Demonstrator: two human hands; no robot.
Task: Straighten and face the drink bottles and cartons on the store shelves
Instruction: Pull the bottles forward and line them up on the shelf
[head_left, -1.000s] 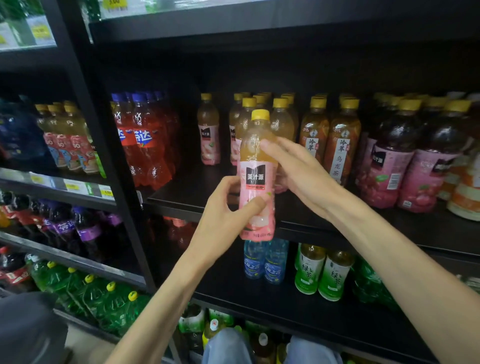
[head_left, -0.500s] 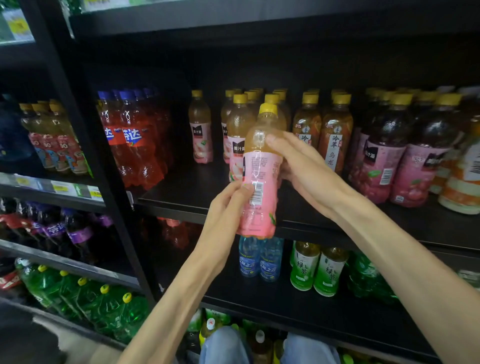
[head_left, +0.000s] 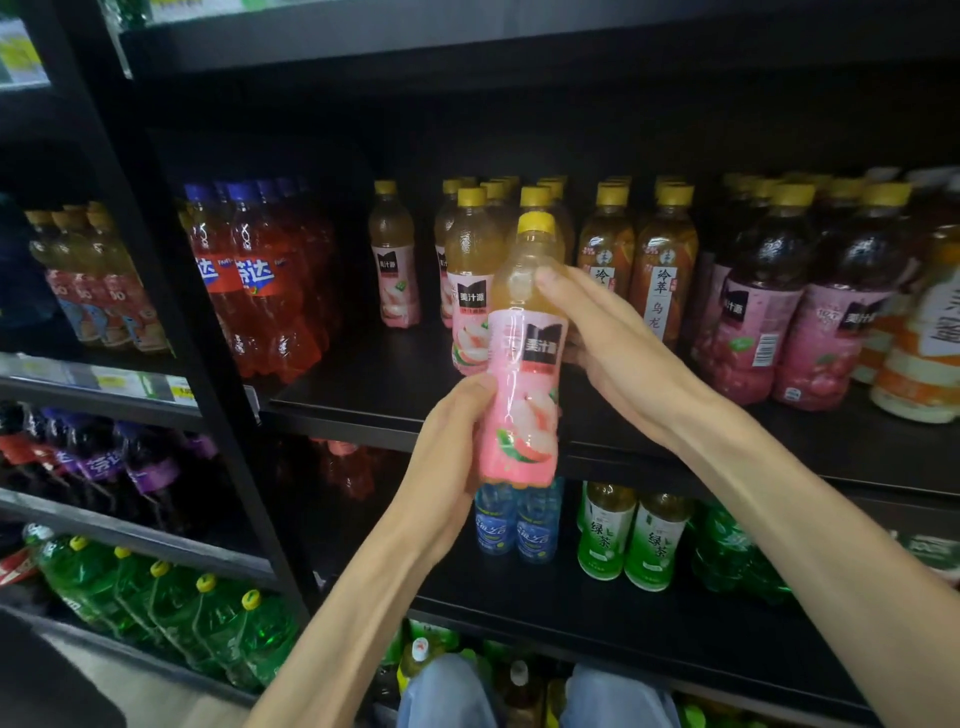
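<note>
Peach juice bottle (head_left: 524, 364), gripped low by your left hand (head_left: 449, 457), steadied high by your right hand (head_left: 618, 353): set label-forward beside near-row peach bottle (head_left: 470, 291).

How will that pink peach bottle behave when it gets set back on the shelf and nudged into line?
The peach bottle looks full, so probably fairly heavy for its size. It is tall and narrow, so a push near the cap would likely tip it; nudge low. The glossy label may be a bit slippery, though the left hand and right hand both hold it.
</note>
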